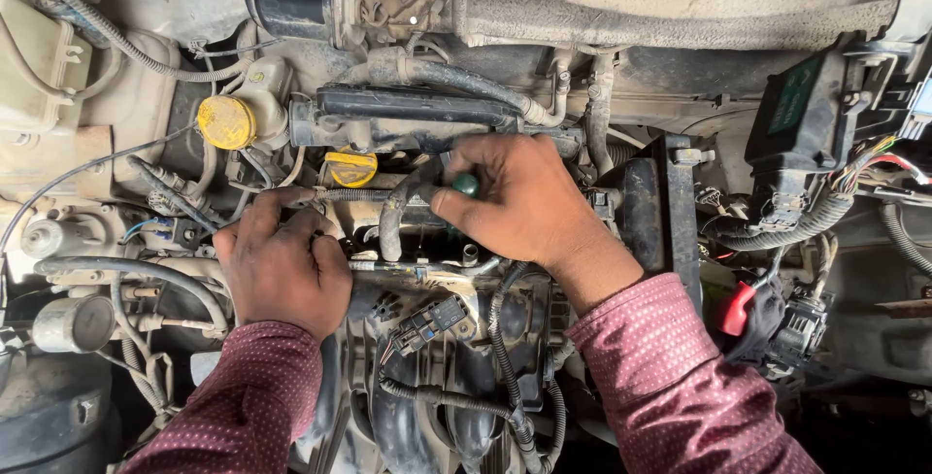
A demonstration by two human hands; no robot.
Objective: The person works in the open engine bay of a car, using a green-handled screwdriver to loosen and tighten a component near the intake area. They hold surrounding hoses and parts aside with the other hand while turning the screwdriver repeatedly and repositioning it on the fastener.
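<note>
Head view, engine bay of a car. Right hand [519,204] closed around a green-handled tool [466,184], its tip hidden among hoses just below the yellow oil filler cap [350,168]. Left hand [282,262] lies palm down on the engine top, fingers bent over a grey hose [392,217], gripping nothing visible. A second yellow reservoir cap [225,122] sits up-left.

Green-handled tool [465,184] shaft behind fingers

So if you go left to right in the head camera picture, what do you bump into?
Round yellow cap → left hand → oval yellow cap → right hand holding a green-handled tool → red clip.
</note>
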